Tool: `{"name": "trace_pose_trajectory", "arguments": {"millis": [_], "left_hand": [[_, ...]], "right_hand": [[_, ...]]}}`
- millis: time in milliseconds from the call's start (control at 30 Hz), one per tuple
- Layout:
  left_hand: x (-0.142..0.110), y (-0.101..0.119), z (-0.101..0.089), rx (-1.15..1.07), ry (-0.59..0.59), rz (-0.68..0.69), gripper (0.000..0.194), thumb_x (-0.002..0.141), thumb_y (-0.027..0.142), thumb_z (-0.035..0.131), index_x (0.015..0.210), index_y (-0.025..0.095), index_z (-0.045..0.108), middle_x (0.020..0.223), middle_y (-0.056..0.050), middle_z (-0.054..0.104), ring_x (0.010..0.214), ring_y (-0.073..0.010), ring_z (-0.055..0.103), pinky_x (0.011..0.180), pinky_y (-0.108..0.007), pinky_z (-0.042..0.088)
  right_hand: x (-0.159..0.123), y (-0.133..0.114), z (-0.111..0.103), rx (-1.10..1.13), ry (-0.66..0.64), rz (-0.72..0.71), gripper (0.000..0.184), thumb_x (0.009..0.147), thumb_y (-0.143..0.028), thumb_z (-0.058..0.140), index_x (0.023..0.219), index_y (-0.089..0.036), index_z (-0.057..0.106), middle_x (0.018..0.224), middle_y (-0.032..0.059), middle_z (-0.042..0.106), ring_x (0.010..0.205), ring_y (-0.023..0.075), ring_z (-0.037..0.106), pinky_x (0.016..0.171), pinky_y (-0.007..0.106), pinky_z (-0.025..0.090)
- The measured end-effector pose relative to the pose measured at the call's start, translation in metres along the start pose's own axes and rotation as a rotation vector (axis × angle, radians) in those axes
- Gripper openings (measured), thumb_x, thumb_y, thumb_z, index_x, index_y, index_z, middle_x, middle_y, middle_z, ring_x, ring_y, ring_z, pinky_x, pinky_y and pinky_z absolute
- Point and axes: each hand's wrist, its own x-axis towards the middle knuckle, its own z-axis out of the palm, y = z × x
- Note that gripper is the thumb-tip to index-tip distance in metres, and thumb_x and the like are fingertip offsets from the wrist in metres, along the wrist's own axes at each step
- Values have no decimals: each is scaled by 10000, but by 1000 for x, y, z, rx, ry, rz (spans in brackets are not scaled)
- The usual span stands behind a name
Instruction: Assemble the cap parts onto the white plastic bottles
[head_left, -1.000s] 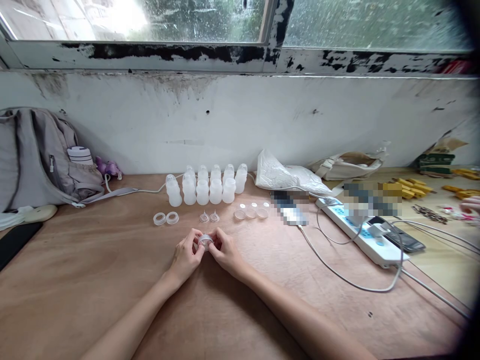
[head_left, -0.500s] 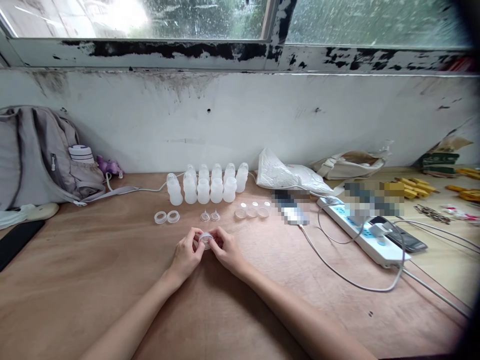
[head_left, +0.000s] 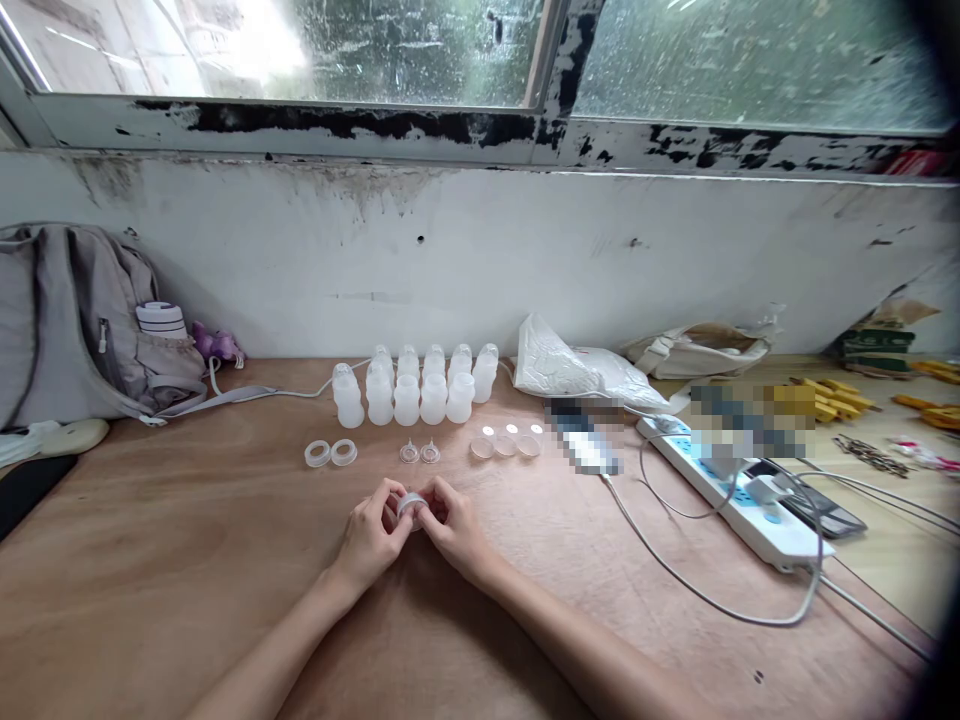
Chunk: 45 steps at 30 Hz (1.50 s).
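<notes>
My left hand (head_left: pixel 370 538) and my right hand (head_left: pixel 454 532) meet low over the table, both closed on a translucent bottle collar ring (head_left: pixel 411 503). Both thumbs press at its near side, while the fingers wrap the outside and hide part of it. Whether a teat sits inside it I cannot make out. Just beyond my hands lie two clear silicone teats (head_left: pixel 430 453), points up. To their left are two loose collar rings (head_left: pixel 343 453), and to the right three clear domed caps (head_left: pixel 505 442). Behind them stand several frosted baby bottles (head_left: pixel 406 402) in two rows, some with tops, some with bare necks.
Right of the bottles lie a white plastic bag (head_left: pixel 559 365), a blurred phone (head_left: pixel 589 445) and a power strip (head_left: pixel 739 500) with looping cables. A grey backpack (head_left: pixel 67 320) leans at the left, near a black flat object (head_left: pixel 30 490). A wall closes off the back.
The view has tilted up a little, so everything on the table appears lower. Both hands stay on the collar ring, with only slight movement of the fingers.
</notes>
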Motion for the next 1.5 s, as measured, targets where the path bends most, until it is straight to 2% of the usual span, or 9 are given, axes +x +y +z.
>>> {"name": "trace_pose_trajectory", "arguments": {"millis": [133,400,567,733,1033,1200,1300,1367,1500], "left_hand": [[0,1,0,-12,-11,-23,153,705,217,494,845,218,433,708,27,569,529,-108,509,558,-217,397],[-1,1,1,-45,-15,-94,118,679,202,509,767,214,431,556,61,487,500,-110,461,518,-205,357],[0,1,0,-160,-47,-95,101,709,203,494,799,203,448,608,47,520,529,-103,490,514,-193,365],[1,0,1,-160,-70,-82,105,735,228,490,834,200,471,658,26,560,554,-111,521,526,-201,388],[4,-10,2,-152,77,-129,179,747,271,499,912,212,463,730,8,590,578,-129,574,595,-256,453],[5,-13,-1,-306,15,-73,246,719,224,527,952,204,451,944,-44,596,712,-140,612,623,-248,473],[6,-15,-3,-398,-37,-61,240,748,225,493,983,191,459,997,-67,596,834,-172,606,598,-239,481],[7,-17,-3,-370,-31,-52,250,768,255,480,1006,180,478,1003,-78,596,850,-180,598,613,-254,487],[9,-21,-2,-99,20,24,271,779,288,478,1025,187,526,949,-63,583,781,-168,575,678,-292,475]], "right_hand": [[0,1,0,-1,-17,1,131,703,-122,479,820,-178,496,645,-31,527,523,83,447,485,188,360],[2,-1,0,-19,-41,-18,96,677,-87,469,710,-174,489,629,-34,532,530,82,445,496,187,350],[2,0,-1,-41,-36,-13,57,745,-142,449,725,-170,495,621,-25,540,530,85,449,500,192,357],[1,1,0,-69,-4,-6,64,751,-172,466,687,-172,473,584,-38,511,505,79,432,481,189,345],[0,-5,-3,58,-59,32,220,830,-306,446,987,-186,543,839,29,625,596,102,550,536,216,441],[-1,-3,-3,72,-28,38,193,789,-259,498,966,-189,531,798,10,622,553,94,550,518,210,435],[0,3,-1,84,5,14,142,740,-171,510,881,-188,520,969,31,593,574,81,551,509,201,429],[1,7,0,54,16,-15,135,710,-122,500,829,-181,522,1053,40,556,596,76,546,534,206,437],[3,14,2,-30,-4,-38,141,690,-90,476,781,-175,542,1002,32,574,586,78,524,570,220,441]]}}
